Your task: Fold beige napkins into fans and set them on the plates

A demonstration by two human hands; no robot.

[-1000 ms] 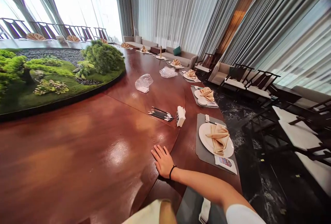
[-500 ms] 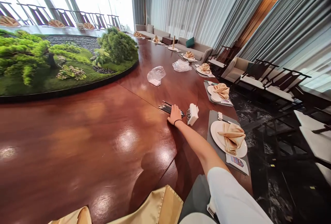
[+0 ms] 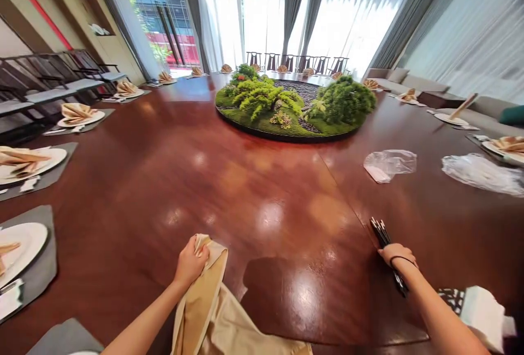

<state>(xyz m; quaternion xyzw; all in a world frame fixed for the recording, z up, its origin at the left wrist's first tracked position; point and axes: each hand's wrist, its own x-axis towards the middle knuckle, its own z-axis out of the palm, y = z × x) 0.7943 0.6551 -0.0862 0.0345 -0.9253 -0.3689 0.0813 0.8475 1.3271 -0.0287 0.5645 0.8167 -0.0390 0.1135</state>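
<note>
L hand (image 3: 190, 262) bunching tan napkin (image 3: 200, 303), R hand (image 3: 398, 255) pinching blk chopsticks (image 3: 380, 232)

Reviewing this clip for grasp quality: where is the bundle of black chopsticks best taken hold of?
Probably around its middle, coming from above: the bundle of black chopsticks is long and thin, its sticks lying close together, so a hand across the middle should keep both ends balanced. The right hand lies across it about there, with ends showing on either side.

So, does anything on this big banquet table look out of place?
Yes: two crumpled clear plastic bags lie loose on the polished wooden table, right of the centrepiece. They look like stray packaging beside the neatly folded napkins.
</note>
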